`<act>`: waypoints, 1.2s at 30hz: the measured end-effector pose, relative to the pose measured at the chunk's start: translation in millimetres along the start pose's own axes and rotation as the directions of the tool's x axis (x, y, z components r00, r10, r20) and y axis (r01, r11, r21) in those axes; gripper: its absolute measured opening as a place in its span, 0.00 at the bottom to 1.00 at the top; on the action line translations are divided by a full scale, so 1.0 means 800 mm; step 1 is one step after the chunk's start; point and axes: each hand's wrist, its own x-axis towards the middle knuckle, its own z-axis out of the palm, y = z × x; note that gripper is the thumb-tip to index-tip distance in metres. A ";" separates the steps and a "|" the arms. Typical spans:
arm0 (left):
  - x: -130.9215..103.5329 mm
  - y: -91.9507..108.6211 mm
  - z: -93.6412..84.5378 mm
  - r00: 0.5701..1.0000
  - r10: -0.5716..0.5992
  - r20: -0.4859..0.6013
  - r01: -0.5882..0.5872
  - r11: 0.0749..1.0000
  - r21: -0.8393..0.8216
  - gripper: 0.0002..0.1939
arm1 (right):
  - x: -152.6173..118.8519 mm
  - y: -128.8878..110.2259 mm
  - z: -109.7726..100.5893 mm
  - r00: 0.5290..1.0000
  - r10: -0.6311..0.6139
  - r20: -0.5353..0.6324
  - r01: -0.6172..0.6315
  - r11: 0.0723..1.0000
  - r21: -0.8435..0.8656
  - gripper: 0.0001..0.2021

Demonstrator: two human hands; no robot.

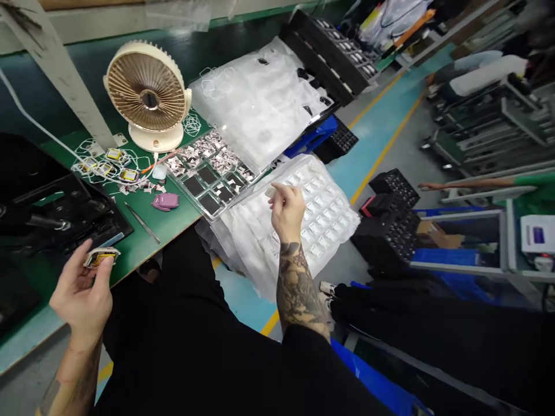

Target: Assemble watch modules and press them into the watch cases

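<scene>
My left hand (84, 289) is closed on a small device (103, 258) with a white rim and a yellow part inside, held above the green bench edge. Over the near left of a white tray (323, 202) with rows of small white parts is my right hand (288, 209). Its thumb and forefinger are pinched around a small pale piece (270, 192), too small to make out. A divided tray (208, 179) of small pink and white pieces lies beside it on the bench. Tweezers (143, 223) and a purple object (165, 201) rest between my hands.
A cream fan (150, 95) stands at the back of the bench (182, 216). Wired yellow units (113, 154) lie left of it. White sheeting (255, 98) covers a stack behind the trays. Black crates (388, 225) and people are on the right. A black fixture (47, 202) sits left.
</scene>
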 end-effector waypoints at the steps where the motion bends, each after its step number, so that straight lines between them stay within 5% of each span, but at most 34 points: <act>1: 0.001 -0.001 -0.001 0.997 -0.069 0.038 0.071 0.995 -0.074 0.26 | -0.014 -0.019 0.000 0.995 -0.045 -0.083 0.058 0.985 0.161 0.23; 4: 0.002 -0.002 0.000 0.949 -0.218 0.226 0.281 0.910 -0.304 0.21 | -0.060 -0.090 0.013 0.968 -0.171 -0.182 0.245 0.786 0.567 0.14; 7: 0.000 0.001 0.003 0.893 -0.273 0.358 0.410 0.820 -0.399 0.23 | -0.101 -0.164 0.040 0.916 -0.401 -0.026 0.272 0.570 0.776 0.13; 9: 0.000 0.006 0.001 0.871 -0.287 0.399 0.455 0.780 -0.430 0.25 | -0.121 -0.208 0.060 0.833 -0.552 0.011 0.306 0.478 0.823 0.15; 14: -0.002 0.016 -0.015 0.861 -0.247 0.445 0.481 0.681 -0.552 0.28 | -0.143 -0.283 0.100 0.625 -0.772 -0.117 0.505 0.286 0.814 0.18; 20: -0.004 0.006 -0.028 0.903 -0.270 0.334 0.426 0.665 -0.614 0.23 | -0.154 -0.317 0.123 0.491 -0.866 -0.096 0.544 0.219 0.810 0.19; 26: 0.002 0.001 -0.039 0.934 -0.214 0.286 0.350 0.709 -0.612 0.19 | -0.173 -0.325 0.136 0.653 -0.749 0.115 0.256 0.361 0.897 0.15; 31: 0.000 -0.011 -0.040 0.949 -0.143 0.282 0.280 0.796 -0.536 0.15 | -0.180 -0.334 0.142 0.680 -0.719 0.147 0.182 0.359 0.915 0.07; 36: -0.005 -0.024 -0.031 0.999 0.050 -0.007 -0.050 0.946 -0.321 0.11 | -0.183 -0.341 0.137 0.670 -0.734 0.111 0.247 0.361 0.899 0.07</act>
